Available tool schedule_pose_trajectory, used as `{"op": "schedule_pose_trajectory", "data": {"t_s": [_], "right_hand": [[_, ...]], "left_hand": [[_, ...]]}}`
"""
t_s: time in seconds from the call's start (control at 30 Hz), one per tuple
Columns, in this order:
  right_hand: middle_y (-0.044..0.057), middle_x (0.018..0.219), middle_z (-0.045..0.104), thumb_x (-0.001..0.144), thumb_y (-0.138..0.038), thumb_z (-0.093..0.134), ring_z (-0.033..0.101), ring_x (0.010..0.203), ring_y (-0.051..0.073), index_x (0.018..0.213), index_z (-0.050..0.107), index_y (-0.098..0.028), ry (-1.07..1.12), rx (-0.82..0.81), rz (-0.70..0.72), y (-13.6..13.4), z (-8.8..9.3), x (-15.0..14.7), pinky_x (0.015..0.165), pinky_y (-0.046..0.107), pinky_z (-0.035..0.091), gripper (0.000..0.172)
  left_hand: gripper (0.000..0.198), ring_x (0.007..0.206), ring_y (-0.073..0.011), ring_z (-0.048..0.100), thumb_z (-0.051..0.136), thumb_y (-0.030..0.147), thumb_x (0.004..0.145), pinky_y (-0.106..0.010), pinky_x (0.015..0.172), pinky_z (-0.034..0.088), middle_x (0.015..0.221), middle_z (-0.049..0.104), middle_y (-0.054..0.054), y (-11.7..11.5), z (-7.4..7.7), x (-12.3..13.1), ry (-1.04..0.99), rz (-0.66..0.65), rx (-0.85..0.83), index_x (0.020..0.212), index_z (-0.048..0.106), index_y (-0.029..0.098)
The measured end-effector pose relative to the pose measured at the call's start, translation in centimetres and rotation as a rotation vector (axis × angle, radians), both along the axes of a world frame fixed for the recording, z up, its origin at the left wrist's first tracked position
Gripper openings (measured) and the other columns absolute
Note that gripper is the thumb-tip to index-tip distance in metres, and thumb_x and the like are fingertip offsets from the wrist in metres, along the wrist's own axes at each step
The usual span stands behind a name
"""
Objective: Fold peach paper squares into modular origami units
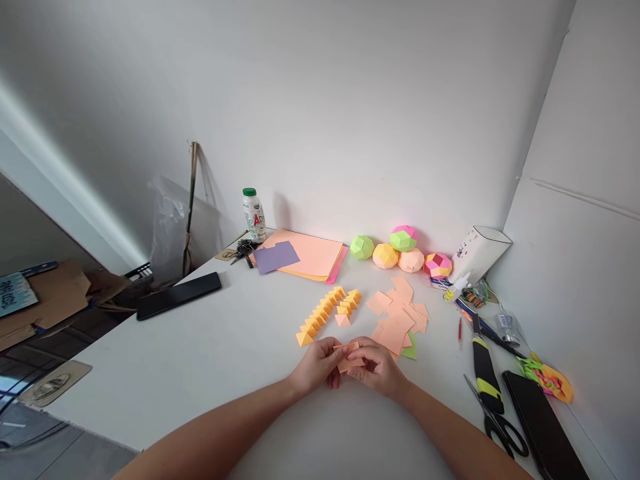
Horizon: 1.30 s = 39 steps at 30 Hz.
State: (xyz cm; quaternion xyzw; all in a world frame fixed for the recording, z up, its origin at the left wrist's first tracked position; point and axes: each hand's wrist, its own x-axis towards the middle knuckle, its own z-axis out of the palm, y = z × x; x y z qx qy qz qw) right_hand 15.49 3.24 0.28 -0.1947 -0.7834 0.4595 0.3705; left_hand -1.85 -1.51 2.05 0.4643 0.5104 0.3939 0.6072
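Observation:
My left hand [317, 365] and my right hand [379, 368] meet low over the white table [215, 347], both pinching a small peach paper square [349, 357] that is partly folded. Just beyond my fingers runs a row of folded orange paper units [327, 311]. A loose pile of peach paper squares [400, 313] lies to the right of that row, with a green piece showing under it.
Several coloured paper balls [400, 250] sit by the back wall. A stack of coloured paper sheets [300, 257], a small bottle [254, 213] and keys are at the back left. Scissors [495, 413], a cutter [485, 367], a phone [543, 427] and a dark tablet [179, 295] lie around.

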Motion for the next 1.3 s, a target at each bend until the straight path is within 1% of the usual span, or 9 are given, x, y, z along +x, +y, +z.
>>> {"op": "schedule_pose_trajectory", "data": {"t_s": [0.17,0.37,0.57,0.7,0.9,1.03,1.17,1.23,1.3], "right_hand": [[0.006,0.08,0.061,0.08,-0.033,0.063,0.059,0.068,0.015,0.078,0.069,-0.018,-0.091,-0.124,-0.071,-0.2,0.2,0.1,0.054,0.026,0.048,0.016],[0.002,0.075,0.056,0.079,-0.035,0.063,0.057,0.061,0.013,0.083,0.071,-0.018,-0.092,-0.299,-0.13,-0.4,0.9,-0.1,0.054,0.025,0.05,0.019],[-0.001,0.065,0.055,0.08,-0.035,0.062,0.053,0.052,0.01,0.08,0.069,-0.017,-0.064,-0.29,-0.144,-0.6,1.5,-0.3,0.048,0.023,0.048,0.019],[0.0,0.069,0.057,0.078,-0.035,0.064,0.055,0.056,0.011,0.088,0.069,-0.019,-0.054,-0.323,-0.121,-0.5,1.0,-0.1,0.05,0.025,0.049,0.018],[0.003,0.076,0.062,0.073,-0.037,0.069,0.056,0.061,0.014,0.1,0.067,-0.021,-0.09,-0.354,-0.094,0.0,0.0,0.5,0.053,0.027,0.05,0.031],[0.0,0.071,0.059,0.072,-0.034,0.071,0.054,0.06,0.013,0.107,0.063,-0.02,-0.109,-0.391,-0.073,0.2,-0.2,0.7,0.055,0.026,0.049,0.038],[0.002,0.083,0.06,0.07,-0.03,0.073,0.058,0.071,0.014,0.113,0.057,-0.02,-0.054,-0.425,0.001,0.0,0.1,0.5,0.065,0.029,0.051,0.047],[0.003,0.088,0.06,0.072,-0.031,0.071,0.06,0.076,0.015,0.114,0.055,-0.02,-0.032,-0.441,0.023,0.0,0.1,0.4,0.068,0.031,0.052,0.046],[0.004,0.089,0.06,0.075,-0.034,0.068,0.06,0.072,0.015,0.113,0.057,-0.02,-0.038,-0.44,-0.001,-0.1,-0.1,0.4,0.064,0.03,0.052,0.042]], "left_hand": [[0.039,0.04,-0.0094,0.053,0.055,0.056,0.077,-0.02,0.039,0.038,0.052,0.057,0.004,0.0,0.0,-0.1,-0.065,-0.046,0.027,0.072,0.048,0.018],[0.038,0.043,-0.0089,0.055,0.054,0.054,0.079,-0.02,0.041,0.038,0.065,0.06,0.001,-0.1,0.0,-0.1,-0.084,-0.062,0.047,0.08,0.053,0.016],[0.039,0.045,-0.0089,0.055,0.056,0.054,0.077,-0.021,0.041,0.039,0.071,0.062,-0.001,-0.1,0.1,-0.1,-0.076,-0.085,0.058,0.084,0.055,0.016],[0.04,0.045,-0.0084,0.054,0.056,0.054,0.076,-0.02,0.041,0.039,0.07,0.06,0.0,0.0,0.0,0.0,-0.076,-0.072,0.048,0.083,0.053,0.015],[0.041,0.042,-0.0083,0.053,0.058,0.055,0.075,-0.021,0.041,0.039,0.064,0.059,0.002,0.0,0.0,-0.1,-0.112,-0.038,0.035,0.085,0.053,0.015],[0.036,0.043,-0.0083,0.053,0.057,0.051,0.077,-0.021,0.043,0.04,0.065,0.062,0.0,0.1,-0.1,-0.3,-0.151,-0.036,0.027,0.082,0.052,0.015],[0.031,0.043,-0.0089,0.053,0.056,0.047,0.08,-0.021,0.044,0.04,0.06,0.061,0.001,0.2,-0.4,-0.5,-0.198,-0.02,0.019,0.08,0.051,0.016],[0.03,0.041,-0.0096,0.052,0.054,0.047,0.081,-0.021,0.044,0.04,0.053,0.057,0.003,0.2,-0.4,-0.5,-0.207,-0.016,0.022,0.079,0.051,0.016],[0.032,0.041,-0.01,0.052,0.053,0.048,0.08,-0.022,0.044,0.041,0.051,0.056,0.003,0.2,-0.3,-0.4,-0.208,-0.014,0.023,0.077,0.051,0.017]]}}
